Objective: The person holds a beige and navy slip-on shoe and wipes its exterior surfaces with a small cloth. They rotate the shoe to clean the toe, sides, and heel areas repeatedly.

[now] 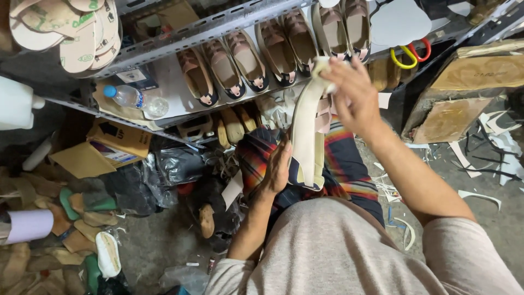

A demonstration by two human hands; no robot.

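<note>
1. The left hand (277, 170) cups the near end of a cream sandal (307, 134), fingers pressed together along its edge.
2. The right hand (353, 90) pinches the sandal's far end, seemingly through a small cloth.
3. The sandal is held over the lap, just near of the metal shelf (180, 41) of matching sandals (273, 52).

This was a small shoemaking workshop. A grey metal rack (180, 41) carried a row of unfinished pink-strapped sandals (273, 52) on its shelf, and stacks of flat insoles (71, 33) sat at its upper end. Wooden-looking shoe forms (234, 125) stood below the shelf. Cardboard pieces (82, 158), black plastic bags (174, 164), cut-out soles (106, 254) and trimmed scraps (491, 131) littered the bare concrete floor (158, 240).
</note>
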